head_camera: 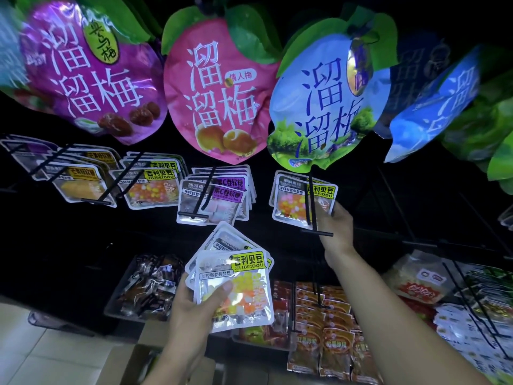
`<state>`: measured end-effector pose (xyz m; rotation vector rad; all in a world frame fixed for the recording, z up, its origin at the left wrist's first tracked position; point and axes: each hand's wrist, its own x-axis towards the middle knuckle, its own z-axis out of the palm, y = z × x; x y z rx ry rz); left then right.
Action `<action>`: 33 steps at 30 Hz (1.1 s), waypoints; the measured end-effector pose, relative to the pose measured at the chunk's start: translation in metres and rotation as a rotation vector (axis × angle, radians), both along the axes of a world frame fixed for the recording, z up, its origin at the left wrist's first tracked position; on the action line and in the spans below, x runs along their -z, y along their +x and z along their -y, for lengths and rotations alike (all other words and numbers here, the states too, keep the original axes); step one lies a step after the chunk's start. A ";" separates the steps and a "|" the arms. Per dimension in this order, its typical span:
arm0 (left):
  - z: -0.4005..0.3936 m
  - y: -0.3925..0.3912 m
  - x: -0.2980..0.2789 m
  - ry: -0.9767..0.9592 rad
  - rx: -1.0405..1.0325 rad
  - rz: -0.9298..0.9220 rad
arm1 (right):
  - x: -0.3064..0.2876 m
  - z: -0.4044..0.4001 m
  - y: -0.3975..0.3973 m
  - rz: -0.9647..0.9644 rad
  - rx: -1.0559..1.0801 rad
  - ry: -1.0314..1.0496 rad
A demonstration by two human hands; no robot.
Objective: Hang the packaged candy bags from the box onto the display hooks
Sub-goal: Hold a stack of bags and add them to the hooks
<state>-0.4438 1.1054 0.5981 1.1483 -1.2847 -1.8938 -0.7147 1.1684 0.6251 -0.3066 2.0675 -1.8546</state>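
Observation:
My left hand grips a fanned stack of silver candy bags with yellow labels and coloured jelly beans, held below the middle hooks. My right hand reaches up to a matching candy bag that hangs on a black display hook; its fingers pinch the bag's right edge. More of these bags hang behind it on that hook. The cardboard box shows at the bottom left, partly hidden by my left arm.
Large purple, pink and blue plum bags hang overhead. Other hooks to the left carry small candy bags. Below sit a tray of dark wrapped snacks and rows of red packets.

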 end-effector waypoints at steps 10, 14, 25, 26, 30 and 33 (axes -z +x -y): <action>-0.009 -0.017 -0.008 -0.021 0.060 -0.028 | 0.019 -0.039 0.070 0.284 -0.001 0.014; -0.012 -0.026 -0.008 -0.006 0.071 -0.074 | 0.006 -0.064 0.118 0.171 -0.220 0.129; -0.011 -0.029 -0.001 -0.040 0.018 -0.119 | 0.006 -0.072 0.114 0.193 -0.288 0.128; -0.010 -0.028 0.000 -0.036 0.017 -0.118 | 0.005 -0.074 0.112 0.204 -0.284 0.118; -0.005 -0.026 0.005 -0.004 -0.011 -0.103 | -0.009 -0.081 0.103 0.147 -0.247 0.087; -0.002 -0.026 0.006 0.026 -0.035 -0.118 | -0.023 -0.084 0.093 0.058 -0.214 0.003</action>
